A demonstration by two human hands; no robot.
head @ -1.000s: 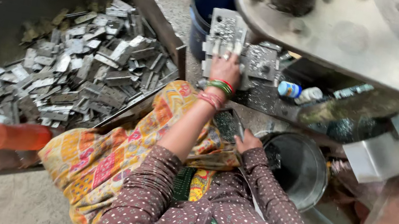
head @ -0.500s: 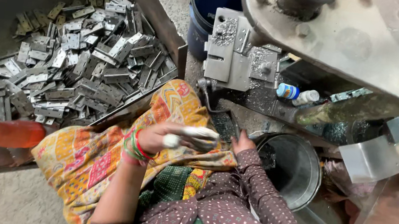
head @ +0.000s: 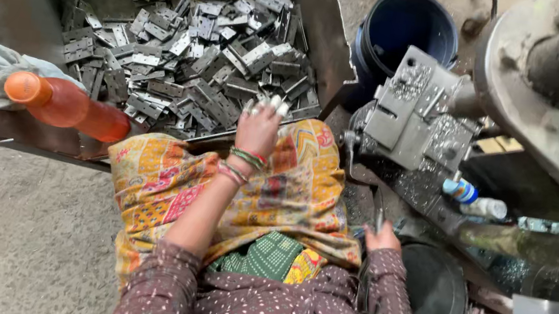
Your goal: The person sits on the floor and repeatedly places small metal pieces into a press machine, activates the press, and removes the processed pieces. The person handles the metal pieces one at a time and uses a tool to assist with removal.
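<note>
Fingers [head: 266,106] of the left hand [head: 258,128] are curling narrowly over the near edge of the metal bin [head: 17,3], reaching into the heaped hinge plates [head: 191,57], having swung back from the press fixture [head: 412,121] a second ago, apparently for another piece. The right hand [head: 379,238] is gripping a thin tool [head: 378,220] beside the dark pan [head: 438,296].

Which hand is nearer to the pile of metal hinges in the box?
Left. The left hand reaches the edge of the pile of metal hinges; the right hand rests far off, beside the dark round pan.
</note>
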